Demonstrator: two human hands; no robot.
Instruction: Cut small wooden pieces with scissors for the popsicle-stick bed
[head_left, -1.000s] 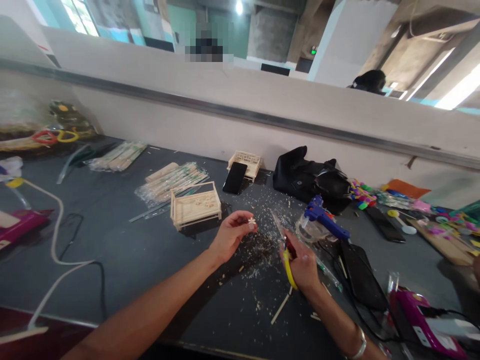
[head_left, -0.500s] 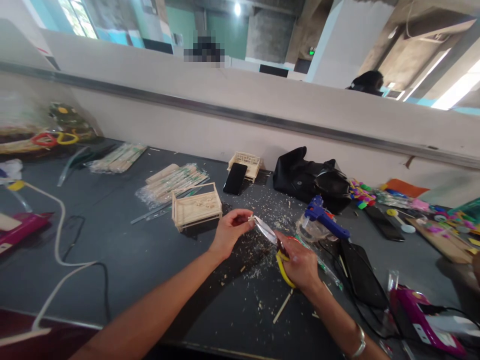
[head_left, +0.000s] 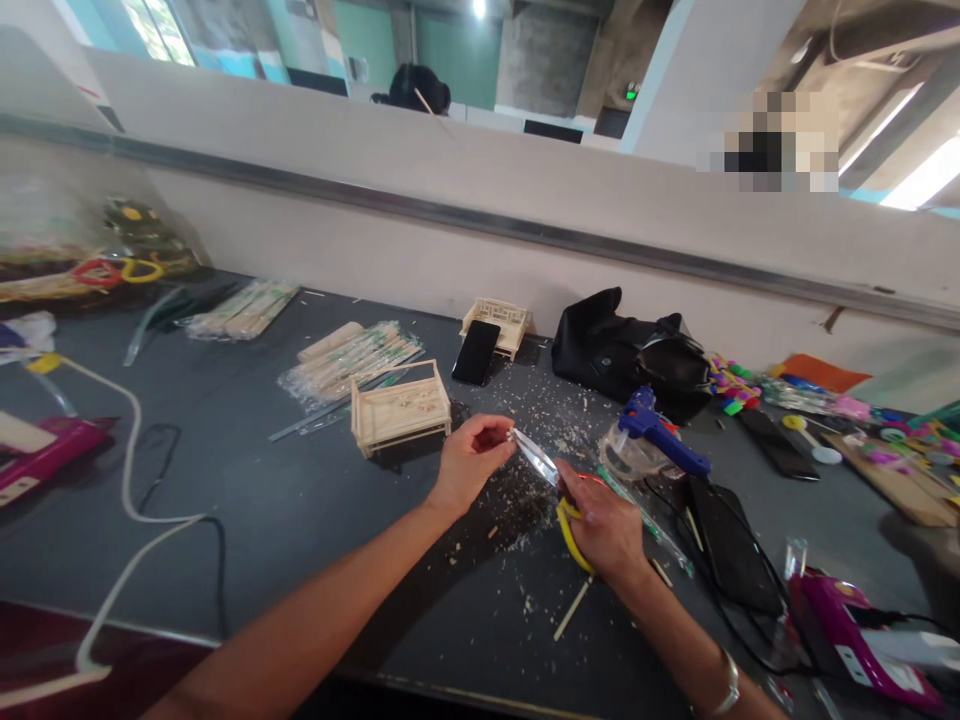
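Note:
My left hand [head_left: 469,462] pinches a tiny pale wooden piece [head_left: 511,434] between thumb and fingertips. Around the yellow and red handles of the scissors [head_left: 538,462] my right hand [head_left: 604,520] is closed. The blades point left and their tips meet the small piece at my left fingertips. Pale wood crumbs lie scattered on the dark table [head_left: 300,560] beneath and around both hands. Left of my left hand stands a small frame of wooden sticks [head_left: 401,412].
Behind are a black phone [head_left: 476,352] leaning on a wooden model [head_left: 504,318], bagged sticks [head_left: 360,365] and a black bag [head_left: 630,350]. A blue glue gun [head_left: 664,435], cables and a purple power strip [head_left: 862,640] lie right. Another strip [head_left: 52,455] is left.
The view has shifted slightly, so the table things appear a little further right. Both hands keep their holds, and the scissor blades look closer together.

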